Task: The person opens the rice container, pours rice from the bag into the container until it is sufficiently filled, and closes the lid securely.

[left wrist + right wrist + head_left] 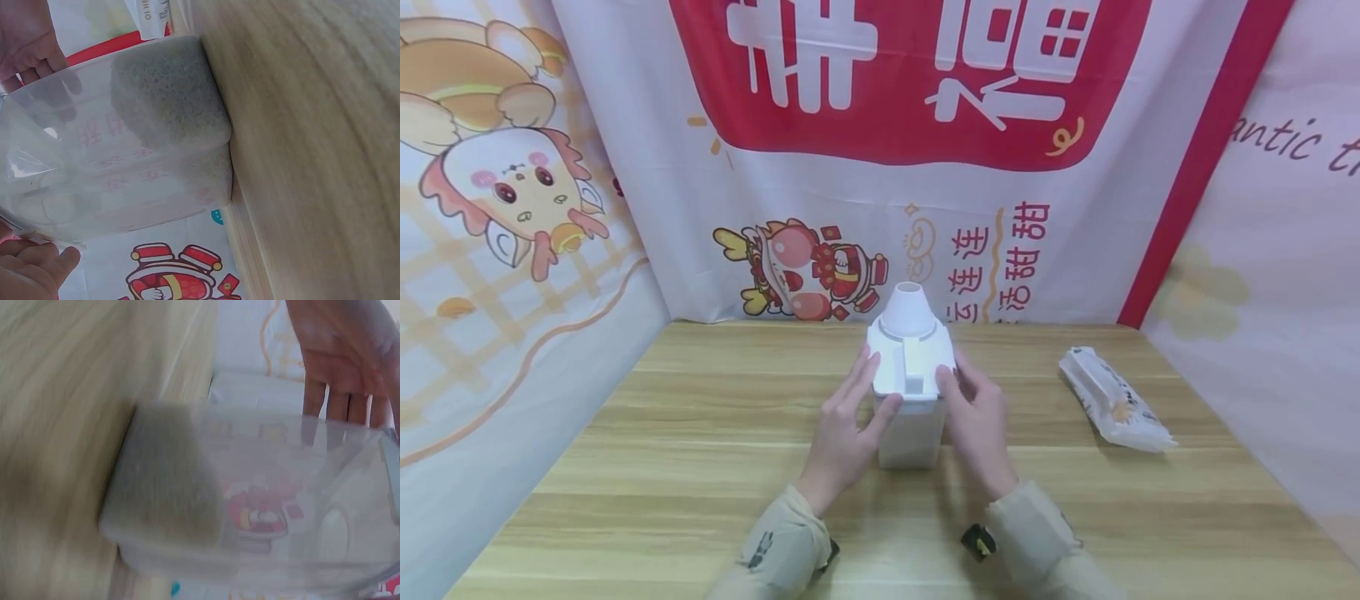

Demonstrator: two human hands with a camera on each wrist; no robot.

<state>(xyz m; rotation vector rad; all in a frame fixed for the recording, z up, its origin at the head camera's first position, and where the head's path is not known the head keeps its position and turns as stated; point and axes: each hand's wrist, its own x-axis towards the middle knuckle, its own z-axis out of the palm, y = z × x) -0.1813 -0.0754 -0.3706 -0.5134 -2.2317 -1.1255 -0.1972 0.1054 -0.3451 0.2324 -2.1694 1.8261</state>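
A clear plastic grain container stands upright on the wooden table. Its white lid carries a cone-shaped white cap. Pale, rice-like grains fill its lower part in the left wrist view. At the lid's left side, my left hand grips the edge, thumb toward the front corner. My right hand holds the opposite side, its thumb by the front right corner. In the right wrist view the left hand shows beyond the container, its fingertips seen through the clear wall.
A white plastic packet with dark print lies on the right of the wooden table. Printed cloth hangs behind the table and along both sides.
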